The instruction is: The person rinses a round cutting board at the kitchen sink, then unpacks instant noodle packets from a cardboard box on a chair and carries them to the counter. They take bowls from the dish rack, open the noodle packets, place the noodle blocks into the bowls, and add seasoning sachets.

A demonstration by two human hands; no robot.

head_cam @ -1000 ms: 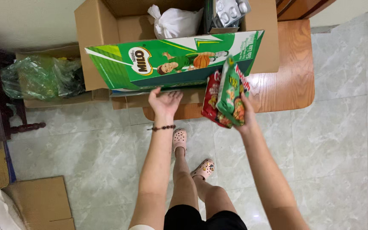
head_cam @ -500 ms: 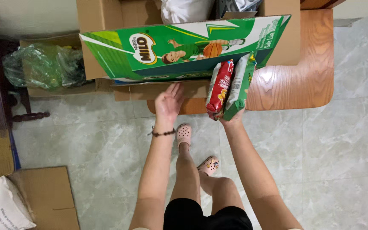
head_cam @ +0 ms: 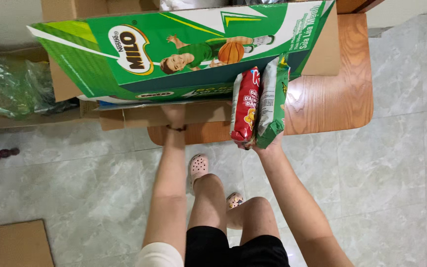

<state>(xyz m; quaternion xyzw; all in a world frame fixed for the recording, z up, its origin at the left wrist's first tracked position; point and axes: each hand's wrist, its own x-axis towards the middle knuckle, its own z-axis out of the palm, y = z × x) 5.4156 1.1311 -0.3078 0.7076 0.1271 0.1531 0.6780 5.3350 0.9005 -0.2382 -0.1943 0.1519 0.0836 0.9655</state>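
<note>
Looking down, you had the pale marble floor (head_cam: 396,148) spread under everything, and on it a low wooden table (head_cam: 332,99) with rounded corners. Across the table lay the biggest thing you handled: a green printed carton (head_cam: 184,54), its long flap tipped toward you, with plain brown cardboard (head_cam: 139,116) showing beneath its lower edge.

Your left hand (head_cam: 175,114) reached up under that lower edge and touched the cardboard there; the carton hid most of the fingers, so whether they were spread or curled I cannot tell (only the wrist, with its dark bead bracelet (head_cam: 176,128), showed plainly).

Your right hand (head_cam: 264,144) was closed from below around the bottom ends of two snack packets, a red one (head_cam: 244,106) and a green one (head_cam: 272,101), held upright side by side and touching. Their tops overlapped the carton's lower right corner, in front of the table.

Off to the left, a crumpled green plastic bag (head_cam: 11,89) sat against the wall, well apart from both hands. Another piece of brown cardboard (head_cam: 13,244) lay at the bottom left corner. Your feet, in pale clogs (head_cam: 198,165), stood just in front of the table.
</note>
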